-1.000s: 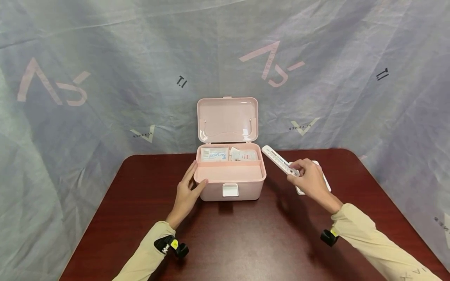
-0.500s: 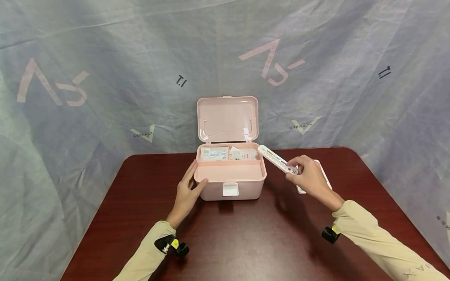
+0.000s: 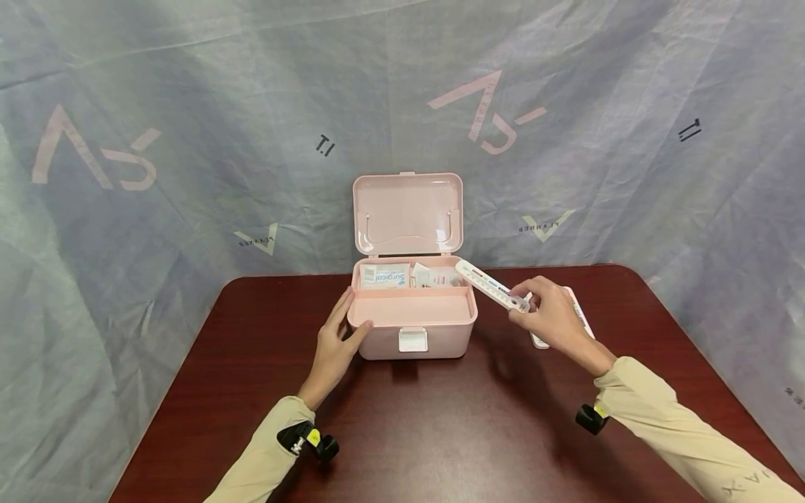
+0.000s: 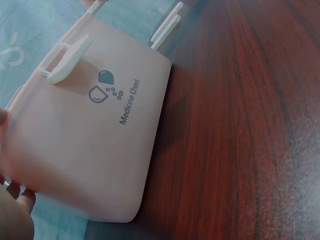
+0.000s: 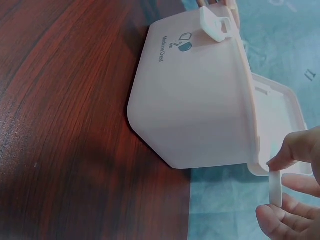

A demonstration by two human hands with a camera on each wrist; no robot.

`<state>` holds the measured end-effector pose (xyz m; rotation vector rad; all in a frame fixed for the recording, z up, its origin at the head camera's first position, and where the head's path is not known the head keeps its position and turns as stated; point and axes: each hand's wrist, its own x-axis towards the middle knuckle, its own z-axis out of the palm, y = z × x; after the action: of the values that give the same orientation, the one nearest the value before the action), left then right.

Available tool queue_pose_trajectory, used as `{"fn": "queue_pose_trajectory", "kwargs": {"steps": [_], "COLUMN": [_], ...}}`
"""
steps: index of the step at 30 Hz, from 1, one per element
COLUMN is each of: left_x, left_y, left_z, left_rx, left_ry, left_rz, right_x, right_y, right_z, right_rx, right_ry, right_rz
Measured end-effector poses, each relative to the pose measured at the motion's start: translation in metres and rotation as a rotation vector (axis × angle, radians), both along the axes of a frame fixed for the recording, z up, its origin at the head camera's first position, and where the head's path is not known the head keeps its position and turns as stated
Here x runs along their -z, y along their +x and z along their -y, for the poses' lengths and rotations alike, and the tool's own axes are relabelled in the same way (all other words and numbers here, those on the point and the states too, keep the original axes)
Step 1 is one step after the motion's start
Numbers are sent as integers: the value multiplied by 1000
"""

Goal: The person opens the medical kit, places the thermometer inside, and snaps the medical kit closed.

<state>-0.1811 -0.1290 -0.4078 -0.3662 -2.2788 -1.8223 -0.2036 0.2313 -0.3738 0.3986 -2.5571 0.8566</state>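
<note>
A pink medicine chest [image 3: 411, 342] stands with its lid [image 3: 407, 213] raised at the back. My left hand [image 3: 330, 353] rests against its left side, thumb on the front rim and fingers laid along the side. Between thumb and fingers, my right hand [image 3: 553, 316] pinches one end of a long flat white strip [image 3: 487, 283] with a printed scale and coloured labels. The strip's far end is tilted up, over the right rear of the chest. Edge on, the strip [image 5: 275, 189] appears in the right wrist view. Its exact kind is unclear.
Inside the chest, a packet marked Surgical [image 3: 384, 276] and another clear packet [image 3: 435, 276] lie in the rear compartments. A flat white object [image 3: 581, 314] lies on the dark red table [image 3: 402, 433], partly behind my right hand. Grey cloth [image 3: 251, 126] hangs behind.
My right hand has moved slightly left with the white strip, bringing the strip's far end from beside the chest to over its right rear edge. The left hand has stayed in place.
</note>
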Motion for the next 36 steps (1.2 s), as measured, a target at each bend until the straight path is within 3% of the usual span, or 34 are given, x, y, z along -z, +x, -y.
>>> {"fn": "queue_pose_trajectory", "kwargs": {"steps": [17, 27, 36], "left_x": [0, -1, 4], "left_y": [-1, 1, -1], "left_z": [0, 0, 2], "left_rx": [6, -5, 11], "left_ry": [8, -2, 3], "left_rz": [-16, -5, 6], "right_x": [0, 0, 2], "right_y": [-5, -6, -7], "right_z": [6, 11, 14], "right_rx": [-99, -118, -169], "right_ry": [-33, -33, -53], "right_rz": [10, 4, 38]}}
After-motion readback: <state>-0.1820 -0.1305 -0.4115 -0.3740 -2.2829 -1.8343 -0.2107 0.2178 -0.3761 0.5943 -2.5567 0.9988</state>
